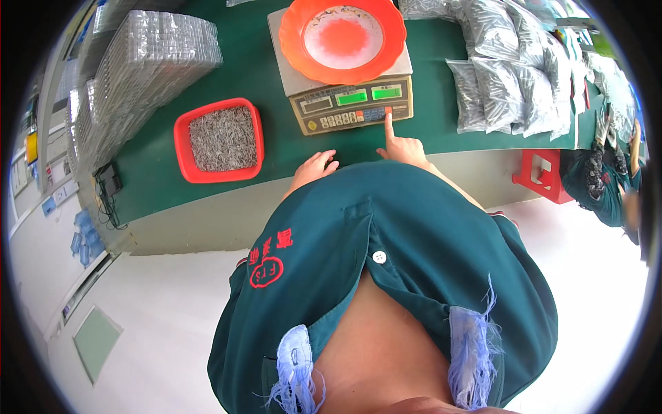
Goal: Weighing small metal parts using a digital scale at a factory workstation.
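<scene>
My right hand (405,149) reaches up to a digital scale (298,109). Its index finger is stretched out, with the tip on a key at the right of the keypad. The other fingers are partly bent, and nothing is held. At the green table's near edge rests my left hand (316,168), with loosely bent fingers apart and nothing seen in them. On the scale's pan sits an orange scalloped bowl (343,34) with a pale patterned bottom; no contents show in it. A red tub (181,148) full of thin metal pins (222,138) stands left of the scale.
Tall stacks of clear plastic trays (148,62) rise at the left. Clear bags of metal parts (507,93) are piled at the right. A black adapter with cables (108,181) lies by the left table edge. Near a red stool (541,174), another person (600,176) works at far right.
</scene>
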Action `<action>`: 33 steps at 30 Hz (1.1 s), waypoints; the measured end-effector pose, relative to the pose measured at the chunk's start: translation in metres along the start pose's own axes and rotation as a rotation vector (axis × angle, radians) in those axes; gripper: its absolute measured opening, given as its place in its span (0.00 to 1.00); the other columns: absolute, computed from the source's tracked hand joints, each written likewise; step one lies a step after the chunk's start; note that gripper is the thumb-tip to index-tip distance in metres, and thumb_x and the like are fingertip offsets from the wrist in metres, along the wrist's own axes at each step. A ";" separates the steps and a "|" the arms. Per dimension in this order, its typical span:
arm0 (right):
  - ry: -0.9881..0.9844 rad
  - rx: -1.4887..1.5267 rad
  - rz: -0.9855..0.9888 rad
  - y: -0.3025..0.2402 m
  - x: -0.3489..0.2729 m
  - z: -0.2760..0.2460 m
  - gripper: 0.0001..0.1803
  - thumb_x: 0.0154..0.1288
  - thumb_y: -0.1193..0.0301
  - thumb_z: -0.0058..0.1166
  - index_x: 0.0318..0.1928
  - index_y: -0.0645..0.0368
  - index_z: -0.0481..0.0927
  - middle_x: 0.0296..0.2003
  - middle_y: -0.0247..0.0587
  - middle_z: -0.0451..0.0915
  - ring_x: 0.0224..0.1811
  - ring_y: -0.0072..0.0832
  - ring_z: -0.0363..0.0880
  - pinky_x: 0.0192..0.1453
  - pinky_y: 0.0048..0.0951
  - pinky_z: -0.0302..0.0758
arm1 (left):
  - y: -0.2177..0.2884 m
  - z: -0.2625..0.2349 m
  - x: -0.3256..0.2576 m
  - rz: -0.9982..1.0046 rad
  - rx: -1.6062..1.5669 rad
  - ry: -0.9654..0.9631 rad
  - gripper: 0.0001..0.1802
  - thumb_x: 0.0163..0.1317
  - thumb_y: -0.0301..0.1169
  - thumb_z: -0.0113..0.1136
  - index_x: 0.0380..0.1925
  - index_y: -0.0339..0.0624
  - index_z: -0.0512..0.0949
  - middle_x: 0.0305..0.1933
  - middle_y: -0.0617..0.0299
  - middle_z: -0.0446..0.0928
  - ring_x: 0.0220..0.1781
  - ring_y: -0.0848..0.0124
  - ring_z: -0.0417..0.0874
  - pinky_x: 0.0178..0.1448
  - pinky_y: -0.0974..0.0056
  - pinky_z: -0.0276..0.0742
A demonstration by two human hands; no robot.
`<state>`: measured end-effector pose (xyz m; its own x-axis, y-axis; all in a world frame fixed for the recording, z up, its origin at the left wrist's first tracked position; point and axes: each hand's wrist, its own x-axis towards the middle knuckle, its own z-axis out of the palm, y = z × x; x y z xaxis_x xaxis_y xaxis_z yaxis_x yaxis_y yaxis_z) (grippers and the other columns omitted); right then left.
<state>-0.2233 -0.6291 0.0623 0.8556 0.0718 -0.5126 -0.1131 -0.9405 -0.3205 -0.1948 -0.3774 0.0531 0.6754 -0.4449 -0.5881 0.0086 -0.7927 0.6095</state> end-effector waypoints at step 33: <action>-0.346 1.121 0.148 -0.124 0.051 -0.049 0.35 0.68 0.41 0.34 0.48 0.61 0.76 0.34 0.33 0.80 0.35 0.18 0.77 0.35 0.20 0.74 | -0.148 -0.150 0.020 0.001 0.179 0.693 0.11 0.57 0.37 0.61 0.39 0.48 0.78 0.40 0.55 0.78 0.42 0.53 0.80 0.44 0.52 0.76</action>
<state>-0.1407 -0.5254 0.1144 0.6341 0.2344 -0.7369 -0.7273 -0.1426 -0.6713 -0.0718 -0.2067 0.0309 0.9890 -0.1255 -0.0781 -0.0733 -0.8749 0.4788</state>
